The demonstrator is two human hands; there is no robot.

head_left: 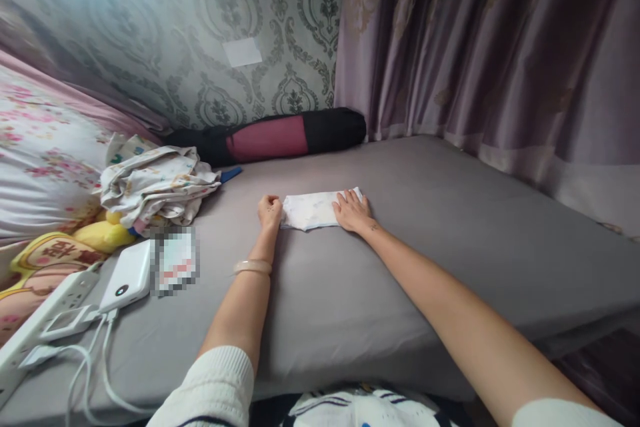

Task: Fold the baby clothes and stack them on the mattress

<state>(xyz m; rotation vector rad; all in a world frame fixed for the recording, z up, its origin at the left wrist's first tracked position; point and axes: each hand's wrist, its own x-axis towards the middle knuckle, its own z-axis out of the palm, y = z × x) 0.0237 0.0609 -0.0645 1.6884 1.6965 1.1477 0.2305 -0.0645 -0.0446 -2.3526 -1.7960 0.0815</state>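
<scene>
A white cloth (pixel 313 209), folded into a flat oblong with faint pale markings, lies on the grey bed sheet (pixel 345 300). My right hand (pixel 353 210) rests palm down on its right end, fingers stretched and spread. At the opposite end is my left hand (pixel 271 211), its fingers curled closed against the cloth's left edge. Whether those fingers pinch the edge is hidden. A pale bangle (pixel 253 267) circles my left wrist.
Left of my arms lie crumpled printed fabric (pixel 157 180), a yellow plush (pixel 105 233), a white power bank (pixel 129 275), cables and a power strip (pixel 47 313). A black and maroon roll (pixel 270 138) lies along the wall; purple curtains (pixel 450 47) hang at right.
</scene>
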